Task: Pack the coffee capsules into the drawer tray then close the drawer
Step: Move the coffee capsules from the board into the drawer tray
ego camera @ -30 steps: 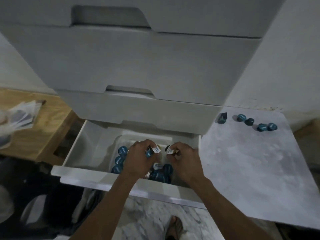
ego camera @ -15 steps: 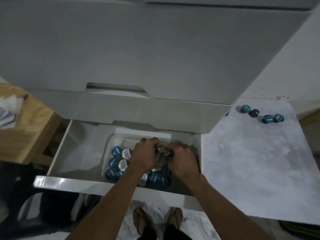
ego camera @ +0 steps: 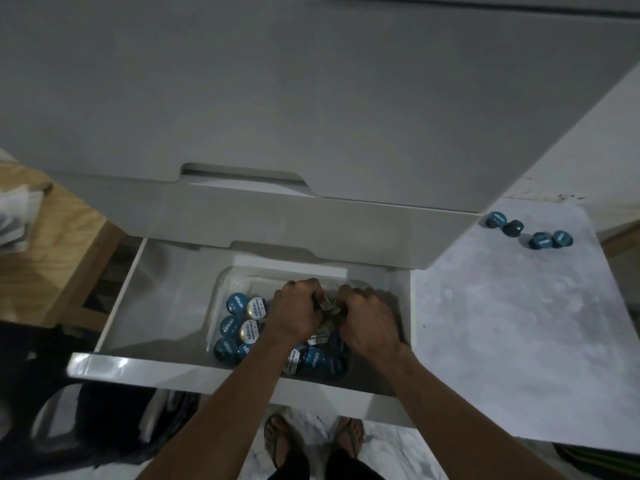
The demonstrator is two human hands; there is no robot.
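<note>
Drawer (ego camera: 145,296) open. Both hands in tray (ego camera: 221,289): left hand (ego camera: 294,315), right hand (ego camera: 369,322), fingers curled on capsules (ego camera: 242,323). Four loose capsules (ego camera: 530,233) at far right corner of marble worktop (ego camera: 519,341).

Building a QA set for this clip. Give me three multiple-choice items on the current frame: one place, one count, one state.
1. Where are both hands?
A. in the drawer tray
B. on the marble top
C. on the wooden table

2. How many capsules lie on the marble top?
A. one
B. four
C. nine

3. The drawer is:
A. pulled open
B. fully shut
C. removed

Answers:
1 A: left hand and right hand sit among capsules in the tray.
2 B: four loose capsules show on the marble top.
3 A: the drawer juts out, inside visible.
</note>
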